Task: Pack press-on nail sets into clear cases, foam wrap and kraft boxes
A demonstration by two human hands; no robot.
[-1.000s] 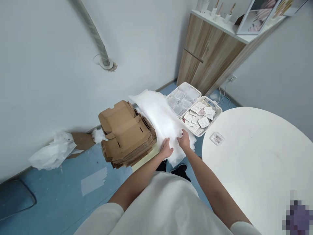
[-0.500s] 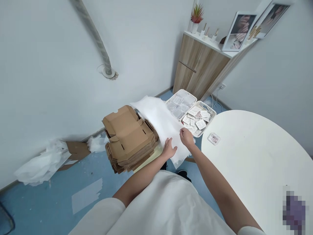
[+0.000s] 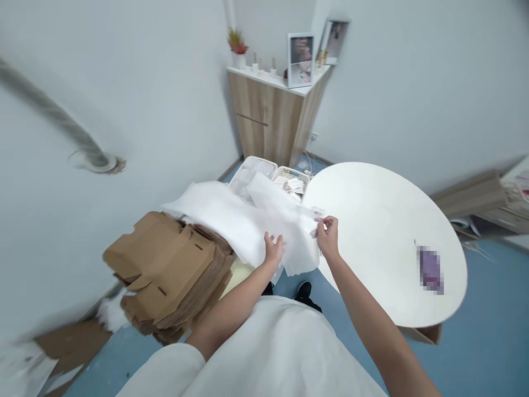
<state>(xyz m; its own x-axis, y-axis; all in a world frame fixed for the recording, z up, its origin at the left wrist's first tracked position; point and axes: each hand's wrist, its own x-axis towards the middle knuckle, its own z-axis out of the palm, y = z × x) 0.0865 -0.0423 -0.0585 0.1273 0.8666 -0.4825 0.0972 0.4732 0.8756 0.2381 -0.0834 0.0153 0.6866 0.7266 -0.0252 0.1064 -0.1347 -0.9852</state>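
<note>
My right hand pinches the edge of a white foam sheet, lifted at an angle over the table's rim. Beneath it spreads a stack of similar white foam sheets. My left hand has its fingers apart, close to the lower edge of the lifted sheet; whether it touches the sheet I cannot tell. A pile of flat brown cardboard boxes lies left of the sheets. Partly behind the lifted sheet is a small clear packet on the white round table.
Behind the sheets stand a white basket of clear plastic cases and a basket of printed cards. A wooden cabinet fills the corner. A blurred purple item rests on the table. Crumpled white wrapping lies at lower left.
My right hand has drawn one foam sheet off the stack and to the right, up to the table's edge. The view has turned to the right.
</note>
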